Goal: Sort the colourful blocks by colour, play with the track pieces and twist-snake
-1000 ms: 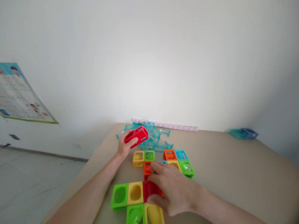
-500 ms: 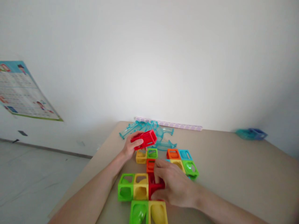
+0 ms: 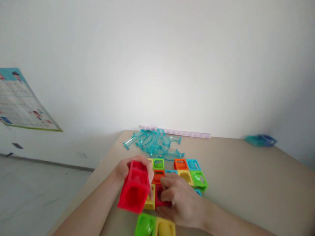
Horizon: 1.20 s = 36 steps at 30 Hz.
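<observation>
My left hand (image 3: 124, 167) is closed around a long red hollow toy block (image 3: 136, 183), held up with one open end tilted towards me. My right hand (image 3: 182, 201) grips another red block (image 3: 158, 190) low over the table, its fingertips partly inside the opening. A yellow block (image 3: 152, 202) sits against that one, mostly covered by the raised red piece. Nearer to me lie a green block (image 3: 145, 224) and a yellow one (image 3: 165, 226), side by side. Just beyond my hands are an orange block (image 3: 158, 177) and a green block (image 3: 158, 163).
More joined cubes, orange (image 3: 180, 164), light blue (image 3: 194, 164) and green (image 3: 199, 179), lie right of centre. Clear teal plastic pieces (image 3: 157, 144) are heaped at the back. A patterned purple strip (image 3: 182, 133) runs along the wall (image 3: 157, 65). Teal and blue pieces (image 3: 262, 140) lie far right.
My left hand has brought the long red block down and towards me, turning its open end my way. My right hand stays at the other red block.
</observation>
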Each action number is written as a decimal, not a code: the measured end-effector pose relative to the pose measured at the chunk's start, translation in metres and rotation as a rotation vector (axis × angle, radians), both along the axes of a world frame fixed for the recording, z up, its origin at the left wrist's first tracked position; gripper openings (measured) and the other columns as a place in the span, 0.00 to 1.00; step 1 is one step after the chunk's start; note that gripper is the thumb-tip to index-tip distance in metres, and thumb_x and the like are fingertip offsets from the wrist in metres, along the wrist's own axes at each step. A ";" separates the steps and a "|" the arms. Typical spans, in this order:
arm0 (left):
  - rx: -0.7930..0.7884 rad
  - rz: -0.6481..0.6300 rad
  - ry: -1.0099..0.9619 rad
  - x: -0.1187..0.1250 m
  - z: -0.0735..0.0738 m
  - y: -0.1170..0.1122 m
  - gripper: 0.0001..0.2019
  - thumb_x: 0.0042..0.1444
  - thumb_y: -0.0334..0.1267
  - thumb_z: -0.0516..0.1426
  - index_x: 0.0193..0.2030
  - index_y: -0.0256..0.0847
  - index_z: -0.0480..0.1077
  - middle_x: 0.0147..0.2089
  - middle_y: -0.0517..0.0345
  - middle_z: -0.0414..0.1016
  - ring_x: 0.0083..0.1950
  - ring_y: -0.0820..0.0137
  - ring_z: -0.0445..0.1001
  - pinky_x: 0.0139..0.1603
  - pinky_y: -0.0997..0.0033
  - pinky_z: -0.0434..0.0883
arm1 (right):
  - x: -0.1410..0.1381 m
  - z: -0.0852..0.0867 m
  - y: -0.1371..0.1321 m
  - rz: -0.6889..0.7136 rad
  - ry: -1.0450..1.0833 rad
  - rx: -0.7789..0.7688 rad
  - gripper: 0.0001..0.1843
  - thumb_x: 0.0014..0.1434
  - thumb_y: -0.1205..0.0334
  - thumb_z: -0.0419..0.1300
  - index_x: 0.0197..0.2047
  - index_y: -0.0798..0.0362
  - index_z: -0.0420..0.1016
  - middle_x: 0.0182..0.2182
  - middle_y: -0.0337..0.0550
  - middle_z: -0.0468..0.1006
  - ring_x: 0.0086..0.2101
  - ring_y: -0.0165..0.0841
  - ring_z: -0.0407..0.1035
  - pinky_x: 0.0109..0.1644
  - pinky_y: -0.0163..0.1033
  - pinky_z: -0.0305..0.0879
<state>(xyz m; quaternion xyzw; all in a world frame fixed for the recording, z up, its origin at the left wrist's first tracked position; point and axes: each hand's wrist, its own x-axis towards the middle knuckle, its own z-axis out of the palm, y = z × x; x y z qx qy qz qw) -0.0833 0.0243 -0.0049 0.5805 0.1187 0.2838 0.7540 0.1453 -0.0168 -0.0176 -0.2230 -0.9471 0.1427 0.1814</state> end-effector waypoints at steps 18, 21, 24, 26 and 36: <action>0.118 -0.348 0.513 -0.003 0.026 0.006 0.29 0.30 0.49 0.71 0.42 0.36 0.79 0.32 0.54 0.80 0.26 0.63 0.75 0.26 0.71 0.73 | -0.001 0.008 0.001 -0.035 0.100 -0.230 0.15 0.54 0.68 0.65 0.21 0.55 0.64 0.30 0.37 0.71 0.34 0.30 0.66 0.40 0.36 0.58; 0.158 -0.431 0.585 0.000 0.032 0.005 0.32 0.29 0.48 0.73 0.45 0.38 0.79 0.35 0.55 0.81 0.30 0.59 0.77 0.31 0.68 0.76 | -0.001 0.009 0.002 -0.089 0.147 -0.281 0.18 0.55 0.70 0.63 0.19 0.55 0.62 0.28 0.37 0.69 0.33 0.29 0.65 0.37 0.35 0.57; 0.179 -0.511 0.624 0.002 0.036 0.004 0.34 0.29 0.48 0.73 0.48 0.40 0.78 0.38 0.54 0.81 0.34 0.56 0.79 0.37 0.66 0.77 | -0.001 0.011 0.003 -0.137 0.236 -0.318 0.19 0.59 0.69 0.58 0.18 0.54 0.59 0.25 0.37 0.67 0.30 0.29 0.63 0.32 0.35 0.54; 0.146 -0.517 0.621 0.001 0.037 0.003 0.34 0.31 0.51 0.72 0.48 0.40 0.78 0.38 0.52 0.81 0.34 0.56 0.79 0.36 0.64 0.78 | 0.000 0.012 0.003 -0.172 0.316 -0.336 0.21 0.63 0.65 0.55 0.18 0.54 0.58 0.25 0.38 0.65 0.28 0.29 0.62 0.31 0.35 0.53; 0.137 0.396 -0.019 -0.001 -0.008 0.005 0.31 0.33 0.53 0.71 0.46 0.44 0.75 0.41 0.53 0.79 0.38 0.63 0.77 0.38 0.69 0.73 | 0.008 0.020 0.022 -0.412 0.816 -0.371 0.24 0.64 0.51 0.55 0.19 0.52 0.68 0.32 0.45 0.73 0.47 0.41 0.66 0.45 0.40 0.63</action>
